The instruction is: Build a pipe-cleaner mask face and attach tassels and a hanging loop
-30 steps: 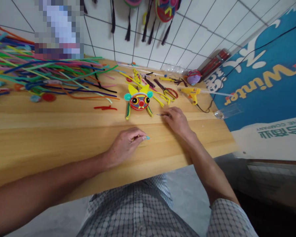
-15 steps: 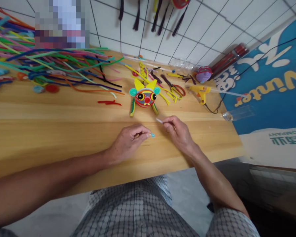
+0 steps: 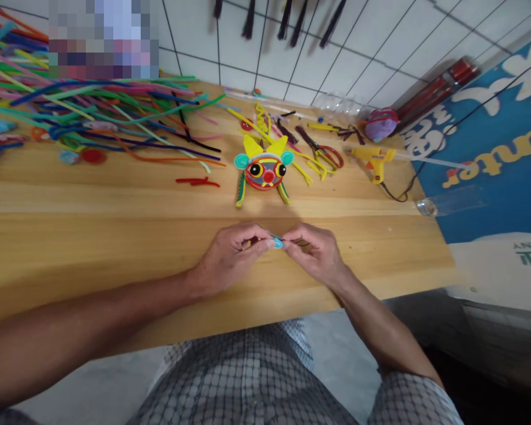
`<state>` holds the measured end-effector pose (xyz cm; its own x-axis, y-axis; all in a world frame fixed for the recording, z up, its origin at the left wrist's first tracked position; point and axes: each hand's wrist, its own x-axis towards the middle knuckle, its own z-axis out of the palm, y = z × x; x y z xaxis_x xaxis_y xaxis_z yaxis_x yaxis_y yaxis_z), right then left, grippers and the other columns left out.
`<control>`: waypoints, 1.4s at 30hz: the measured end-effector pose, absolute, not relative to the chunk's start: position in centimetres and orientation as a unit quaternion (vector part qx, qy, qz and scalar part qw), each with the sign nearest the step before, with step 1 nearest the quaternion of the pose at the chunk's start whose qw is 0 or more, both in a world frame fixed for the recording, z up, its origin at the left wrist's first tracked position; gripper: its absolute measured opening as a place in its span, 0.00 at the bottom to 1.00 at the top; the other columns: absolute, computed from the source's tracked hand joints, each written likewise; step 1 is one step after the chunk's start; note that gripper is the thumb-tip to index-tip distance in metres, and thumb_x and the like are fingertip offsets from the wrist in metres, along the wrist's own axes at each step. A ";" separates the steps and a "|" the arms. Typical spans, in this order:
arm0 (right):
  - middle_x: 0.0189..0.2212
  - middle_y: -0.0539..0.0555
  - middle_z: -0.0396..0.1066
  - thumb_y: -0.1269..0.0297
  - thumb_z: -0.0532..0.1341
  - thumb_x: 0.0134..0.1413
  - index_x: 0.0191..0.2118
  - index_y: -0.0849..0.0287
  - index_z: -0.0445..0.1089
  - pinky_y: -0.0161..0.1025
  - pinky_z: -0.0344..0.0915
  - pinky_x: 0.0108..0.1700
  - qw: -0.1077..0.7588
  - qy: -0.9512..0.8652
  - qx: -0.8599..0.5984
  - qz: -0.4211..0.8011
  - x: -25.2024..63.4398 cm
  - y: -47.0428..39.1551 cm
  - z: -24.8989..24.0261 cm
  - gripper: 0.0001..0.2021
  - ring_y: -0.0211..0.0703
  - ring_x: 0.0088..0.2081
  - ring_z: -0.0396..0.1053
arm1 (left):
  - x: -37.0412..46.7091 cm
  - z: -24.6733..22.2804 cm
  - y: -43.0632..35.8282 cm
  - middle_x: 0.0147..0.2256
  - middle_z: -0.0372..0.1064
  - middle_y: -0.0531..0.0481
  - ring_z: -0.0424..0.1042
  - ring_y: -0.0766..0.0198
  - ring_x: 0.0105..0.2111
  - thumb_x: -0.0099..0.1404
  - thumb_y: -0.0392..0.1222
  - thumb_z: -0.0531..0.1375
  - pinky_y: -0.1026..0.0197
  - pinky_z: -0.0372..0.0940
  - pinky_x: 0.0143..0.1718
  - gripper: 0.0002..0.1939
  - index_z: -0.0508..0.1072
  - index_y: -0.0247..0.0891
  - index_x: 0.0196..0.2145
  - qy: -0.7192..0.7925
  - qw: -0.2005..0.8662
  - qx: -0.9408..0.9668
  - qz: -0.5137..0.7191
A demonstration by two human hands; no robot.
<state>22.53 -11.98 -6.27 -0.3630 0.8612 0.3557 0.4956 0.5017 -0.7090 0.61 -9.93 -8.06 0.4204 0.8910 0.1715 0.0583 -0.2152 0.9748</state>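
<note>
Just in front of me, above the wooden table, my left hand pinches a small light-blue curl of pipe cleaner. The fingertips of my right hand meet it from the other side, closed on the same piece. Fingers cover part of the curl, so its full shape is hidden. Beyond my hands stands a pipe-cleaner animal figure with a red nose, yellow ears and green-and-yellow legs. Neither hand touches the figure.
A heap of coloured pipe cleaners covers the back left. Red pieces lie nearer. Behind the figure, to the right, are scissors, a yellow glue gun with a cord, and a clear cup. Dark tassels hang at the wall.
My right hand has moved left and its fingertips now meet the blue curl. The pale strip it held no longer shows. My left hand stays nearly in place; the view has shifted slightly.
</note>
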 end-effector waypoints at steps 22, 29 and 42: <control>0.30 0.49 0.75 0.69 0.63 0.67 0.40 0.56 0.74 0.32 0.65 0.33 0.379 -0.774 -0.400 0.311 22.5 -12.5 -7.2 0.03 0.35 0.30 0.72 | 0.6 -7.1 -9.9 0.31 0.78 0.52 0.72 0.67 0.30 0.64 0.38 0.66 0.63 0.63 0.34 0.03 0.80 0.39 0.32 0.365 0.585 0.627 0.363; 0.29 0.49 0.75 0.70 0.63 0.67 0.41 0.56 0.74 0.32 0.65 0.33 0.387 -0.774 -0.394 0.309 22.3 -12.9 -7.3 0.03 0.35 0.30 0.72 | 0.6 -7.2 -9.8 0.29 0.76 0.53 0.72 0.67 0.30 0.64 0.38 0.65 0.64 0.64 0.34 0.04 0.79 0.38 0.31 0.366 0.593 0.620 0.360; 0.30 0.49 0.76 0.63 0.66 0.65 0.37 0.56 0.76 0.33 0.65 0.30 0.429 -0.678 -0.471 0.366 22.5 -12.7 -8.2 0.05 0.36 0.29 0.72 | 0.8 -7.6 -9.8 0.31 0.76 0.51 0.70 0.66 0.31 0.67 0.43 0.65 0.63 0.63 0.34 0.06 0.80 0.38 0.35 0.369 0.587 0.630 0.350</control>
